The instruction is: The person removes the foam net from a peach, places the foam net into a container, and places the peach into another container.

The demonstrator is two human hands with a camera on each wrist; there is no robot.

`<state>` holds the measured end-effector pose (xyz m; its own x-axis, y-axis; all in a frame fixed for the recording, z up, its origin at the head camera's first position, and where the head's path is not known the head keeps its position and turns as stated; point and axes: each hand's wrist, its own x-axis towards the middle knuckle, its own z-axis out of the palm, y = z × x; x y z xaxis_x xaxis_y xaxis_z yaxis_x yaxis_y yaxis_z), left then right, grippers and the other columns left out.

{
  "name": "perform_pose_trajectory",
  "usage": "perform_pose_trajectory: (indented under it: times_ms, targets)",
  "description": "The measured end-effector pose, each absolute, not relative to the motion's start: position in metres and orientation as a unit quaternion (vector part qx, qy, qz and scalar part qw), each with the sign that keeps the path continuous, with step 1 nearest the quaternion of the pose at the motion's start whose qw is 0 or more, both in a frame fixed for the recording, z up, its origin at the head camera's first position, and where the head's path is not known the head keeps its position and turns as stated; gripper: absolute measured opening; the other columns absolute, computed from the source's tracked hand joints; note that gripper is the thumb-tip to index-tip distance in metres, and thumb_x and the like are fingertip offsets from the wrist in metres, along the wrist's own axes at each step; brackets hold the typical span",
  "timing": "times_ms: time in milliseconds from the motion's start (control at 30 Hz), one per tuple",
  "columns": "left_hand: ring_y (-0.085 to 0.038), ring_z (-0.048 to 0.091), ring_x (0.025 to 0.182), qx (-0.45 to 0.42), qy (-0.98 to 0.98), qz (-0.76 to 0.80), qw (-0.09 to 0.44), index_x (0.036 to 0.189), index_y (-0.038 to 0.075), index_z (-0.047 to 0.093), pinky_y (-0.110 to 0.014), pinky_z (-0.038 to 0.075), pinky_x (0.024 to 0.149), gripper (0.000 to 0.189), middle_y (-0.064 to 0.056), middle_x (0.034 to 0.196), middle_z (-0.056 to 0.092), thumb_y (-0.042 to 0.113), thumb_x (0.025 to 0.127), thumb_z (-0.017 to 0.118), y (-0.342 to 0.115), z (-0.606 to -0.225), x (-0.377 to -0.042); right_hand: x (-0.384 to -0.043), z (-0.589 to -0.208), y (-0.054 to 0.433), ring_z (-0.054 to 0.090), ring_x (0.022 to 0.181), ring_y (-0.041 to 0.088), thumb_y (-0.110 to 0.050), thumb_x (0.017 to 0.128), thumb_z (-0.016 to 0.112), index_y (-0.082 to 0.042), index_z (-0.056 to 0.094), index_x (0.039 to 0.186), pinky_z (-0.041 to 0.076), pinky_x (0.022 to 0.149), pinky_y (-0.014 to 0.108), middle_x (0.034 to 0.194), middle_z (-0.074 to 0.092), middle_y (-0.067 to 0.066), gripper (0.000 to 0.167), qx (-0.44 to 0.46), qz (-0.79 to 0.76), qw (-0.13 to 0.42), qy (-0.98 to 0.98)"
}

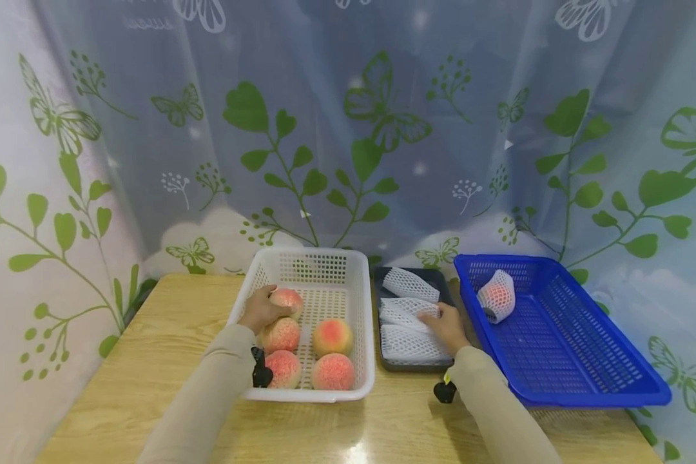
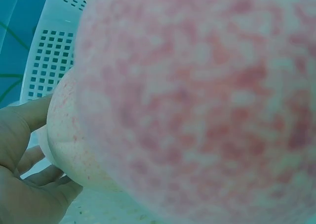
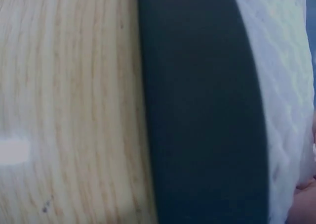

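Note:
In the head view my left hand reaches into the white basket and grips the farthest peach on its left side. Thumb and fingers curve round that peach in the left wrist view, where a nearer peach fills most of the picture. Over the dark tray, my right hand pinches the middle white foam net. Other foam nets lie behind it and in front of it. Only a bit of the right hand shows in the right wrist view.
More peaches lie in the white basket. A blue basket stands at the right, holding one peach in a foam net. A patterned curtain hangs behind the wooden table.

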<state>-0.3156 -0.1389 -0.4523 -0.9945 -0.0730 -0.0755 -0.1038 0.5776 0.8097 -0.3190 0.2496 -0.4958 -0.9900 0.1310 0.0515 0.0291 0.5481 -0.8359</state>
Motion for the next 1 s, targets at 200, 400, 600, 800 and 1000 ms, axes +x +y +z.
perform_pose_trajectory:
  times_ms: [200,400,600,800,1000]
  targets:
    - [-0.046,0.039,0.129,-0.039,0.895,0.445,0.009,0.138,-0.012,0.039,-0.053,0.038,0.105,0.074,-0.033,0.14,0.041,0.012,0.079,0.076,-0.139,-0.449,-0.315,-0.319,-0.489,0.251,0.042,0.128,0.044,-0.016,0.092,0.064,0.009,0.046,0.134,0.036,0.106,0.055,0.137,0.045,0.032,0.052,-0.044,0.492,0.033,-0.869]
    - [-0.046,0.038,0.13,-0.031,0.899,0.436,0.001,0.137,-0.013,0.04,-0.052,0.038,0.105,0.071,-0.032,0.14,0.041,0.013,0.081,0.075,-0.139,-0.445,-0.315,-0.32,-0.478,0.253,0.036,0.133,0.042,-0.021,0.094,0.062,0.004,0.042,0.141,0.032,0.108,0.054,0.143,0.041,0.027,0.057,-0.043,0.471,0.041,-0.88]
    - [-0.045,0.04,0.129,-0.031,0.901,0.432,-0.005,0.137,-0.011,0.041,-0.051,0.04,0.104,0.068,-0.031,0.14,0.042,0.015,0.083,0.074,-0.139,-0.441,-0.314,-0.316,-0.464,0.253,0.036,0.134,0.041,-0.022,0.094,0.061,0.003,0.041,0.142,0.034,0.109,0.052,0.144,0.043,0.023,0.057,-0.033,0.485,0.036,-0.873]
    - [-0.043,0.042,0.129,-0.016,0.897,0.441,-0.002,0.14,-0.008,0.04,-0.051,0.042,0.101,0.067,-0.028,0.142,0.042,0.015,0.085,0.071,-0.135,-0.432,-0.313,-0.312,-0.451,0.255,0.031,0.138,0.039,-0.023,0.097,0.058,0.001,0.038,0.144,0.033,0.109,0.052,0.148,0.038,0.022,0.057,-0.011,0.506,0.021,-0.862]
    - [-0.038,0.057,0.112,0.001,0.888,0.461,-0.001,0.142,-0.001,0.042,-0.047,0.051,0.088,0.067,-0.025,0.133,0.052,0.015,0.085,0.073,-0.118,-0.42,-0.311,-0.308,-0.439,0.258,0.031,0.139,0.037,-0.024,0.096,0.059,-0.001,0.039,0.144,0.034,0.108,0.053,0.149,0.036,0.02,0.056,-0.004,0.509,0.023,-0.861]
